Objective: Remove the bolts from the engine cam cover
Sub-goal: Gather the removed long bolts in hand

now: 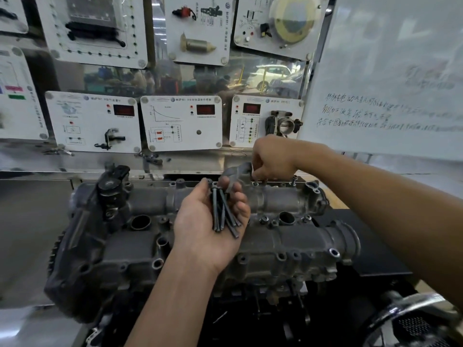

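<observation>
The grey engine cam cover (280,236) lies across the middle of the view on a stand. My left hand (205,221) is held palm up over its centre, cupping several long dark bolts (224,214). My right hand (271,159) reaches to the cover's far edge with its fingers pinched down around a bolt head (255,182); the fingers hide most of that bolt. Another bolt (293,180) stands raised out of the far edge just to the right. More bolt heads (263,219) sit flush near the round opening (286,217).
A wall of white training panels (181,122) with sensors stands right behind the engine. A whiteboard (390,96) with handwriting is at the right. A metal bench top (27,221) extends left. A chrome handwheel (411,309) sits at the lower right.
</observation>
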The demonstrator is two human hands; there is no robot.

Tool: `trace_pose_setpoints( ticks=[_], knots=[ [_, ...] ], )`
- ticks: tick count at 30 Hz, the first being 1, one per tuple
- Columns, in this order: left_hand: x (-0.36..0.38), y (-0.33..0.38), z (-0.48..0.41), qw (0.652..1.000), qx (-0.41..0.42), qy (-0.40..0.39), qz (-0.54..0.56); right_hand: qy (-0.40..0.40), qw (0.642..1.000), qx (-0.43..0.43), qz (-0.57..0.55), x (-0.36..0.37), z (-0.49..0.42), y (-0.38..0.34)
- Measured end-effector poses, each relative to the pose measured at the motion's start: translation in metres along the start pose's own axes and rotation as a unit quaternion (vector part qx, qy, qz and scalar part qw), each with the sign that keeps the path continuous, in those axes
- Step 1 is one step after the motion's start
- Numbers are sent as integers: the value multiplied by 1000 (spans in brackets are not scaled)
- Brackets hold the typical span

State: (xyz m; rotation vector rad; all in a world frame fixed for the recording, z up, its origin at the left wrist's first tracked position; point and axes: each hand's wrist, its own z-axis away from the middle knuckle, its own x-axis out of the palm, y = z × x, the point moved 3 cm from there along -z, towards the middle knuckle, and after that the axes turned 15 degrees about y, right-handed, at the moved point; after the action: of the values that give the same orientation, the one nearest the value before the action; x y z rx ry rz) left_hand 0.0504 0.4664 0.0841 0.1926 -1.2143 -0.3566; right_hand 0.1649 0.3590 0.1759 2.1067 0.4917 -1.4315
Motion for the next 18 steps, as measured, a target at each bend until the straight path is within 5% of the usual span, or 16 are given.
trace_pose_setpoints(
  ticks=[4, 8, 12, 18],
  knots=[
    [0, -1, -1, 1000, 10, 11, -21, 40, 998, 4, -58, -52, 7, 5],
    [4, -5, -3, 999, 10, 23, -23, 21, 968, -45, -246, -99, 24, -14],
    [10, -14, 1, 999, -27, 0, -25, -26, 982, -125, -138, -64, 25, -64],
    [14, -21, 1, 999, -49, -12, -2, 175, 976, 17, -130, -64, 31, 10]
  ],
)
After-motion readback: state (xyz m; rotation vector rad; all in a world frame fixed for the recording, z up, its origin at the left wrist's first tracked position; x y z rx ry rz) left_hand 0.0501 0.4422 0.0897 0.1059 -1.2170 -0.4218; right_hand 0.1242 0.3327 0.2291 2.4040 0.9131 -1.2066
